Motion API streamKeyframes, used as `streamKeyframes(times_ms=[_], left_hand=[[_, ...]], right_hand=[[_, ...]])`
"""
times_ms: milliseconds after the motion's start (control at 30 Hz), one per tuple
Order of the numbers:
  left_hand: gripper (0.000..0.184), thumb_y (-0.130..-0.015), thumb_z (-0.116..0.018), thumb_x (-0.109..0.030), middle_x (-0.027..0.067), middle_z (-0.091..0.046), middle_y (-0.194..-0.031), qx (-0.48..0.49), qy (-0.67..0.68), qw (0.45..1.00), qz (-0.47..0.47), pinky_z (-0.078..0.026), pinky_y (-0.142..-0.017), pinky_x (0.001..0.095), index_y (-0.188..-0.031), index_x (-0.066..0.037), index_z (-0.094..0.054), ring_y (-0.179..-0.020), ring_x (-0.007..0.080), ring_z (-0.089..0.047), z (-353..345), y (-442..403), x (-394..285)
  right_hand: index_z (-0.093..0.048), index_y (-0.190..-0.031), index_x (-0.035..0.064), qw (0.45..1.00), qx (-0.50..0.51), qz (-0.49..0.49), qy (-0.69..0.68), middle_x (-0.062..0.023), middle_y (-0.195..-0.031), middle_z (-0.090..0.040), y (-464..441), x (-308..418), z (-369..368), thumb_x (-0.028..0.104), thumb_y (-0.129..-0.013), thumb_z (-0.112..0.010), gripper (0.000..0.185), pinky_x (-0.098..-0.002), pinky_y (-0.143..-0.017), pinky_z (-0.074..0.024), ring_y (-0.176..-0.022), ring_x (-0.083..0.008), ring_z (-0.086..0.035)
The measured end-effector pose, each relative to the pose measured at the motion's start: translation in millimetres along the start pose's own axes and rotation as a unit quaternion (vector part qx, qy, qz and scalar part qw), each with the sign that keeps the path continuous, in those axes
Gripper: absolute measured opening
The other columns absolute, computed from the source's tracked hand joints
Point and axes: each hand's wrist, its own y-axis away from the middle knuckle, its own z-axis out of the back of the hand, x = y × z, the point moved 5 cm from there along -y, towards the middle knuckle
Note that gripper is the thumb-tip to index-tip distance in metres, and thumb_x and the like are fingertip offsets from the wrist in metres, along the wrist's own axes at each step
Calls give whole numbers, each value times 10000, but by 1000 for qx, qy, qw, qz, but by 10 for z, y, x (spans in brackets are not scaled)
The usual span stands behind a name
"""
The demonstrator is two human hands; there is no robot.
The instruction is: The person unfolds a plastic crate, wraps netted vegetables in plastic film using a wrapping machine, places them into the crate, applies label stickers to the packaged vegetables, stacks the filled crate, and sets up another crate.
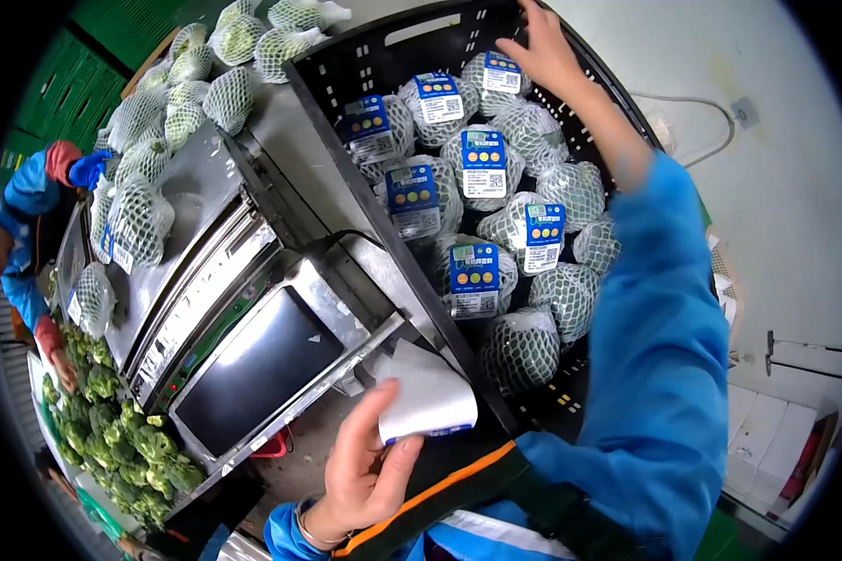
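My left hand [370, 467] is low in the middle, its thumb and fingers pinched on a curled white label sheet [430, 397] with a blue edge. My right hand [543, 56] reaches to the far end of a black crate [346, 168], fingers spread beside its rim, with nothing visible between them. Inside the crate lie several net-wrapped vegetables [524, 346]. Many carry a blue and white label [484, 164]; others show none on the side in view.
A wrapping machine [262, 365] stands left of the crate. Net-wrapped vegetables [229, 98] are piled beyond it, and loose broccoli [122, 444] lies at lower left. At the far left, a co-worker [28, 187] has one blue-gloved hand and one bare hand there.
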Motion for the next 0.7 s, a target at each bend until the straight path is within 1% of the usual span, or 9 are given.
streamKeyframes(times_ms=[100, 200, 267, 367, 400, 433, 533, 633, 700], left_hand=[[213, -757, -644, 6, 125, -642, -767, 150, -223, 944, -193, -473, -528, 263, -958, 41, -583, -615, 180, -622, -37, -119, -210], [165, -757, -680, -155, 119, -611, -643, 219, -216, 942, -132, -422, -452, 284, -766, 2, -630, -484, 213, -553, -266, -234, -199], [243, -783, -666, -240, 137, -570, -570, 279, -289, 915, -7, -413, -451, 292, -782, 1, -639, -451, 251, -527, -289, -177, 84], [273, -836, -614, -274, 72, -628, -618, 232, -212, 935, 167, -432, -477, 249, -846, -6, -663, -508, 97, -543, -53, 33, 482], [263, -845, -606, -278, 15, -643, -652, 215, -142, 942, 213, -444, -503, 229, -856, -25, -679, -587, 63, -562, -47, 57, 464], [343, -831, -628, -193, 56, -644, -867, 240, -126, 926, 263, -470, -585, 234, -1112, -5, -570, -722, 91, -587, -43, 67, 462], [816, -791, -588, 37, 173, -409, -1253, 234, 3, 969, 74, -403, -895, 286, -1378, -3, -23, -1076, 174, -467, -287, -76, 45], [474, -783, -570, 60, 180, -462, -1204, 234, -106, 966, -18, -390, -904, 326, -1228, 55, -408, -1050, 229, -509, -97, 25, -6], [305, -809, -542, 56, 169, -528, -1143, 295, -10, 951, -93, -402, -882, 308, -1112, 61, -516, -986, 235, -551, -63, 36, -51]], right_hand=[[-559, -1054, 7, 872, 369, -67, -315, -86, -1021, -580, 938, 1445, 744, 242, -825, -603, 331, -277, -784, -469, -877, -175, -575], [-620, -944, 55, 845, 341, 190, -365, -75, -939, -606, 1781, 2152, 1166, 149, -777, -647, 194, -285, -739, -485, -846, -181, -595], [-623, -903, 40, 892, 293, 202, -278, -72, -871, -605, 1479, 2037, 1490, 81, -767, -630, 142, -280, -689, -482, -780, -158, -585], [-575, -906, 21, 981, 113, 103, -119, -81, -822, -601, 907, 1344, 1731, 113, -772, -582, 163, -284, -704, -459, -758, -171, -581], [-551, -915, 8, 976, 132, 162, -58, -95, -804, -585, 701, 1028, 1632, 111, -753, -574, 193, -279, -680, -456, -751, -182, -570], [-537, -908, 6, 966, 240, 84, -47, -108, -805, -563, 578, 696, 1402, 137, -715, -587, 238, -294, -675, -450, -758, -205, -557], [-510, -984, 33, 948, 306, 86, 37, -159, -932, -525, 581, -383, 318, 226, -642, -656, 419, -343, -761, -433, -907, -283, -518], [-378, -1256, 134, 920, 316, -85, 216, -158, -1209, -396, 761, -679, 4, 284, -597, -716, 755, -470, -920, -338, -1127, -347, -392], [-288, -1326, 153, 966, 130, -26, 223, -158, -1231, -370, 727, -400, 291, 275, -646, -723, 816, -462, -924, -330, -1145, -343, -369]])
